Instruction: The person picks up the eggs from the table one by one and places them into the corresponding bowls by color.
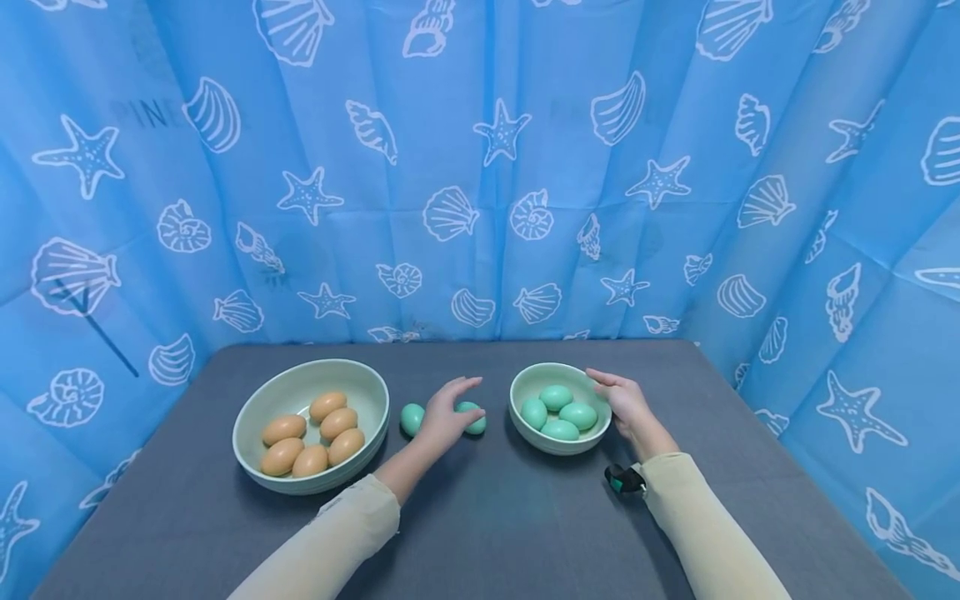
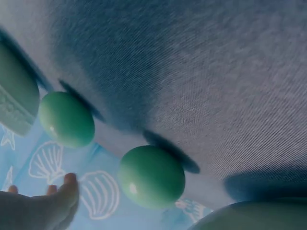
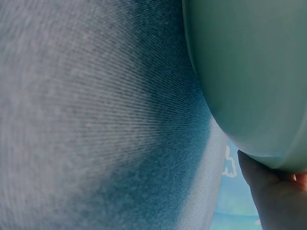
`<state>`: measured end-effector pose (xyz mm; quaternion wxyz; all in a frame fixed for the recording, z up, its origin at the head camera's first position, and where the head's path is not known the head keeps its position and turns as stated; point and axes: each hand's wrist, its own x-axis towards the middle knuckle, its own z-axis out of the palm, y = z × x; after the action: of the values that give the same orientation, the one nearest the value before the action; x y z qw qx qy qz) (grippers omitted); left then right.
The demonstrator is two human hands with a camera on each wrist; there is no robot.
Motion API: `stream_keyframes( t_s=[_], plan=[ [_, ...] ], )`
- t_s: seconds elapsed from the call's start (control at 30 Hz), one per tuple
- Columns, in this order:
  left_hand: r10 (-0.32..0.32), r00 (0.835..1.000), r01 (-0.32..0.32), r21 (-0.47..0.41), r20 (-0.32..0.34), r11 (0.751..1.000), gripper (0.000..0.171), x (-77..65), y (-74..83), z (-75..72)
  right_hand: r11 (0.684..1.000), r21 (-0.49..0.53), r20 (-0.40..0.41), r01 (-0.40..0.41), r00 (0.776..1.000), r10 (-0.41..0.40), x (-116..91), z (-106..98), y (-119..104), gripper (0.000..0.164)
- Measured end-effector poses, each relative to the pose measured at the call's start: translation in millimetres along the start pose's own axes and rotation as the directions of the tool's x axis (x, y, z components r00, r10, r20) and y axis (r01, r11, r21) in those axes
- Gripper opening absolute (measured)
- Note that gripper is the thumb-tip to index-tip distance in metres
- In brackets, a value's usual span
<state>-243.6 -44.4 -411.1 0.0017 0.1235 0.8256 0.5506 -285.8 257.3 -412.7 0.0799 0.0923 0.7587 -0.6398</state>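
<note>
My left hand (image 1: 448, 412) reaches over the table between the two bowls, its fingers spread and slightly bent. Beside its fingertips lies a green egg (image 1: 471, 418); the left wrist view shows a gap between this egg (image 2: 67, 120) and the hand (image 2: 43, 206). Another green egg (image 1: 412, 419) lies to the left, partly behind the hand. On the right, a small pale green bowl (image 1: 558, 446) contains several green eggs (image 1: 557, 397). My right hand (image 1: 626, 404) holds this bowl by its right rim; in the right wrist view, fingers (image 3: 268, 187) touch the bowl's wall (image 3: 249, 72).
A larger pale green bowl (image 1: 247, 450) with several brown eggs (image 1: 310, 460) stands at the left. Dark grey cloth covers the table (image 1: 495, 533). A blue curtain (image 1: 480, 183) with white shells hangs behind it. A black strap (image 1: 624, 479) hangs at the right cuff.
</note>
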Motion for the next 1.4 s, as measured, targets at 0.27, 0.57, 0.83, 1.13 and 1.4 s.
stream_keyframes(
  t_s=[0.27,0.57,0.83,1.13,1.4],
  plan=[
    [-0.099,0.995,0.099,0.049,-0.013,0.994,0.050,-3.3,-13.6,8.4,1.000,-0.009,-0.018,-0.021,1.000,0.021,0.3,-1.0,-0.5,0.045],
    [-0.115,0.992,0.122,0.154,-0.053,0.980,0.049,-5.9,-22.8,19.1,1.000,-0.019,-0.026,-0.018,1.000,0.017,0.7,1.5,0.3,0.045],
    [-0.153,0.987,0.161,0.214,-0.051,0.963,0.049,2.1,-20.8,23.1,1.000,-0.016,-0.031,-0.020,0.999,0.019,1.5,1.4,0.3,0.045],
    [-0.168,0.982,0.183,0.208,-0.088,0.961,0.042,11.3,-21.0,22.5,1.000,-0.007,-0.042,-0.022,0.999,0.021,2.6,2.5,-0.9,0.044],
    [-0.187,0.979,0.199,0.203,-0.080,0.959,0.040,13.6,-24.5,20.6,1.000,-0.006,-0.041,-0.031,0.999,0.030,1.3,1.6,0.0,0.044]
  ],
)
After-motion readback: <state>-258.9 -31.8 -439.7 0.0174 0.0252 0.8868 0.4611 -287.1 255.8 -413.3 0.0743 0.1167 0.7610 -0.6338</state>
